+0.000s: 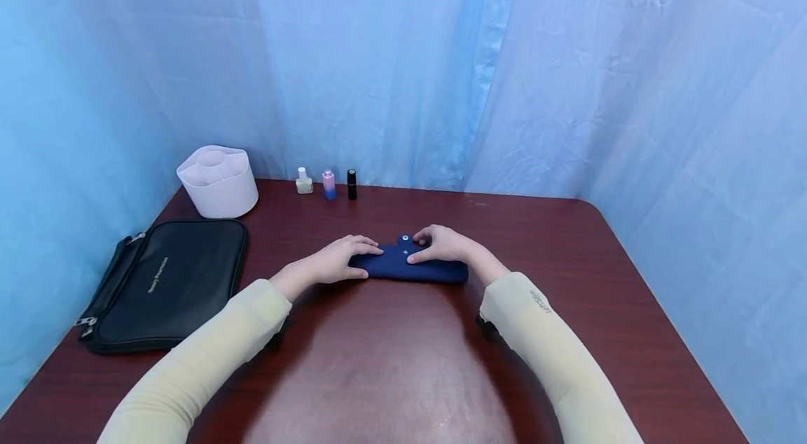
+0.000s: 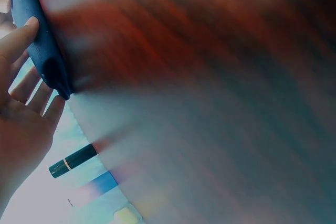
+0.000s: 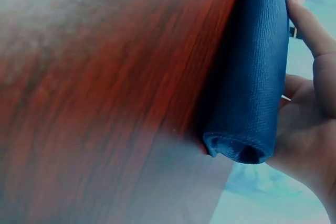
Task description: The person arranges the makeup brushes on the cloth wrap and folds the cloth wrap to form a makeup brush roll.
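A navy blue rolled pouch [image 1: 435, 272] lies lengthwise on the table, its small tab with a round snap [image 1: 405, 239] sticking out past the far edge. My left hand [image 1: 337, 260] holds the pouch's left end, thumb along the near side and fingers over the top. My right hand [image 1: 449, 245] holds it right of the middle, thumb on top and bent fingers beside the tab. In the right wrist view the pouch's open, hollow end [image 3: 241, 149] faces the camera, with the right hand [image 3: 310, 114] along its far side. The left wrist view shows the left thumb [image 2: 23, 38] on the pouch.
At the left lies a black zippered case [image 1: 176, 283], with a white divided holder [image 1: 223, 188] behind it. Along the back edge stand a pale nail polish bottle [image 1: 304, 185], a pink-and-blue bottle [image 1: 328, 185] and a black tube [image 1: 352, 185]. Blue curtains [image 1: 378, 66] surround the table.
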{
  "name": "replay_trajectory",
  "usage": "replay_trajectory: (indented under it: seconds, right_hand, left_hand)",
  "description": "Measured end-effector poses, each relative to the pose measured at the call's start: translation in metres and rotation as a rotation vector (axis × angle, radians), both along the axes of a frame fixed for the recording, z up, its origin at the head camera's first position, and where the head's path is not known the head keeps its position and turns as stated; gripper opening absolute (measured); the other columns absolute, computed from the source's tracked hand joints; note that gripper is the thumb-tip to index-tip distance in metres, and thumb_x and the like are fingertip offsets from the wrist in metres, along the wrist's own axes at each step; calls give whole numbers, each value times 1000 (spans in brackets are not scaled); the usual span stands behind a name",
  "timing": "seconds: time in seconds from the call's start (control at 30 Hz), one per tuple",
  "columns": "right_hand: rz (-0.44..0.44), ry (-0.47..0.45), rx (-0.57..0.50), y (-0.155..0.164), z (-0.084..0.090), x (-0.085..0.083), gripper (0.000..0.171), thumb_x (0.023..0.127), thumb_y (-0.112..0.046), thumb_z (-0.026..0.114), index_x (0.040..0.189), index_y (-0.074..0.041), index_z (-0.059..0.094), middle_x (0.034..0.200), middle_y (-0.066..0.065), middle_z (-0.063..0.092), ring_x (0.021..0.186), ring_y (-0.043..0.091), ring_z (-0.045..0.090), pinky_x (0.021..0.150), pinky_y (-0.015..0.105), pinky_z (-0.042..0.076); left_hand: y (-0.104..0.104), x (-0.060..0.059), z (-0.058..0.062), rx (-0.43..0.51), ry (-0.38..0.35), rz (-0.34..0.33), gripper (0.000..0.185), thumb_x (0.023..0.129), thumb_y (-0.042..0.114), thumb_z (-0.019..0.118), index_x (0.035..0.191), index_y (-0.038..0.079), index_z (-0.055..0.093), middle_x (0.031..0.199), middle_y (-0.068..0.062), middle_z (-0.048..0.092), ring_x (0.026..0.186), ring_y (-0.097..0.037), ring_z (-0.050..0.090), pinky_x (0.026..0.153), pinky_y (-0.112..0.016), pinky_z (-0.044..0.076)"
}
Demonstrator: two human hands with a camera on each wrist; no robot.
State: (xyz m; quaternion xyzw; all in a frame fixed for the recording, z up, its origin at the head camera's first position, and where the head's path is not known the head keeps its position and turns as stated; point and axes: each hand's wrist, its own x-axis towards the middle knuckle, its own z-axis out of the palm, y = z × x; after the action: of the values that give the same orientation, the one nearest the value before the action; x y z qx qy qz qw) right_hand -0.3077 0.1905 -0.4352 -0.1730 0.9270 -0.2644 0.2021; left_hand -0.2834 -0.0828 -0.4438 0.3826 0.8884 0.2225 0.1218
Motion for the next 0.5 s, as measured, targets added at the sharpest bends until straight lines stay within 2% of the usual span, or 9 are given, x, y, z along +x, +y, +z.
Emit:
replay_trajectory:
  seconds: [0.1,0.27,0.5]
  right_hand:
    - [-9,-53,-89,-1,-1,-3,61,82,-38,73,130,-7,50,124,9,55,112,23,51,99,39,42]
    - [16,-47,-200,-1,-5,-1,51,82,-29,74,122,-11,48,121,9,53,102,24,49,90,37,43]
    - [53,-18,-217,-2,-7,4,57,85,-26,71,136,-19,47,134,8,50,119,28,50,100,44,42]
  left_hand:
    - [-1,-1,-2,15,2,5,48,90,22,65,136,15,52,140,-11,46,131,-29,39,109,-49,30]
    - [-2,-1,-3,34,7,-4,48,90,21,66,135,13,53,139,-12,47,129,-30,41,108,-50,31]
    - [-1,-1,-2,36,3,4,47,89,21,66,134,14,54,138,-11,48,129,-30,41,107,-51,31]
